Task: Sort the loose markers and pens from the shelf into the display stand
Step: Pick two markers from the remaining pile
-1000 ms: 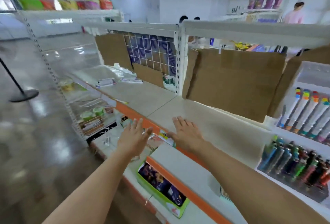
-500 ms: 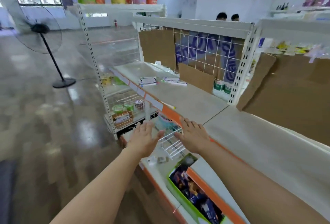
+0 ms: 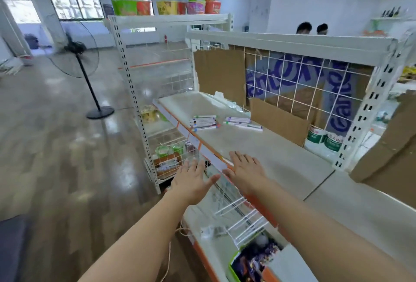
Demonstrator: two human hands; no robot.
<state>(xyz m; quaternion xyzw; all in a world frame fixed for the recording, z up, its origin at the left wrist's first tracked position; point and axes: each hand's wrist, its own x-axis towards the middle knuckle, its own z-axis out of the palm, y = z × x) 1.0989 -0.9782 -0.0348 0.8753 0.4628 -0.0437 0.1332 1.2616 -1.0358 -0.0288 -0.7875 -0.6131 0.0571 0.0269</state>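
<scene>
Two marker piles (image 3: 204, 122) (image 3: 242, 122), two hands (image 3: 193, 180) (image 3: 246, 170), one fan (image 3: 76, 47)

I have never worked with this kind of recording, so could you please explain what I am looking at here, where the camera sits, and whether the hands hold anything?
There is no machine here: a person wears a wide-angle camera on the head, so the single head view looks forward and down along their own two arms. The left hand and the right hand are both stretched out with straight fingers and hold nothing. The right hand is over the front edge of a pale shop shelf; the left hand is in front of that edge. Farther along that shelf lie two small piles of loose markers, one nearer the front edge and one nearer the back. Behind them, cardboard leans against a wire grid. A standing fan is on the floor to the left. The display stand is not in view.
</scene>
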